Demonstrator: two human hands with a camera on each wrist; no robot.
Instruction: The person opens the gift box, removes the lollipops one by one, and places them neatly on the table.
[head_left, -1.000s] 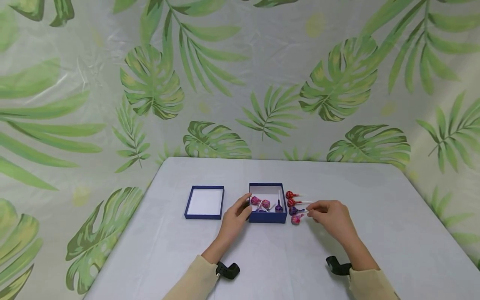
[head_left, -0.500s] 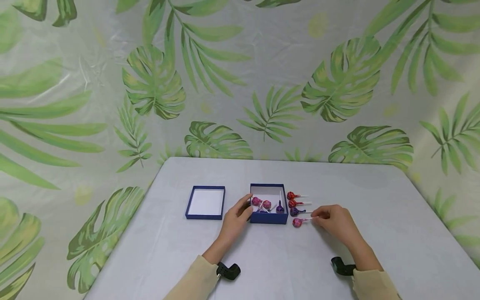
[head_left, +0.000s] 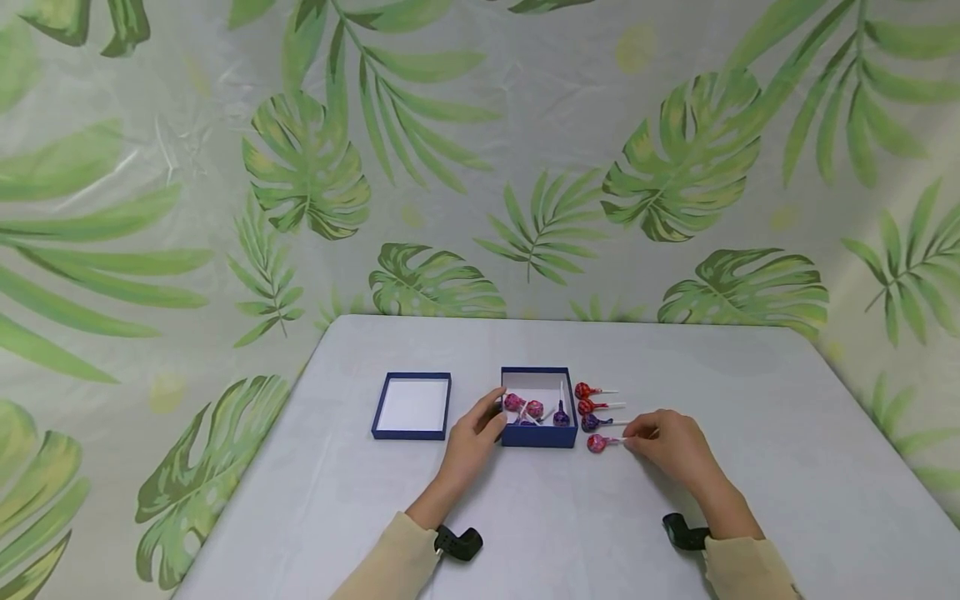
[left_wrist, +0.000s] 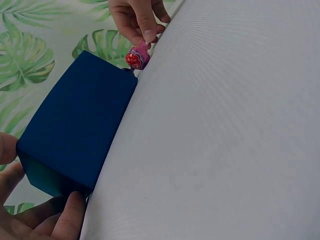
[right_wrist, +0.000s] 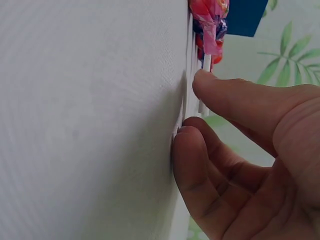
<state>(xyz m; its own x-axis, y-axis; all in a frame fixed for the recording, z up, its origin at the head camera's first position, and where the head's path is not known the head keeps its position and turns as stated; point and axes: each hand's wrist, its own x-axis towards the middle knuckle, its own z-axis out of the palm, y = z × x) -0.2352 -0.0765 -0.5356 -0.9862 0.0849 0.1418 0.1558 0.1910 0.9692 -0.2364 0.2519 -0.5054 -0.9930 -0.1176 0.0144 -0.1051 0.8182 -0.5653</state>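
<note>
My left hand (head_left: 468, 437) holds the left side of an open dark blue box (head_left: 536, 437). The left wrist view shows its fingers around one end, thumb (left_wrist: 71, 220) low near the table. Several lollipops lie in the box, among them a pink one (head_left: 535, 409) and a purple one (head_left: 561, 416). Right of the box, my right hand (head_left: 671, 446) pinches the stick end of a pink lollipop (head_left: 596, 443). The index finger is hidden behind the thumb (right_wrist: 225, 92) in the right wrist view. Above this lollipop lie a purple one (head_left: 591, 422) and two red ones (head_left: 585, 407), sticks pointing right.
An empty box lid (head_left: 408, 434), blue-edged and white inside, lies left of the box. Everything rests on a white-covered table (head_left: 540, 525). A leaf-print curtain (head_left: 555, 108) hangs behind the table.
My right hand has moved slightly right and toward me, laying the pink lollipop down below the purple one. The left hand stays on the box.
</note>
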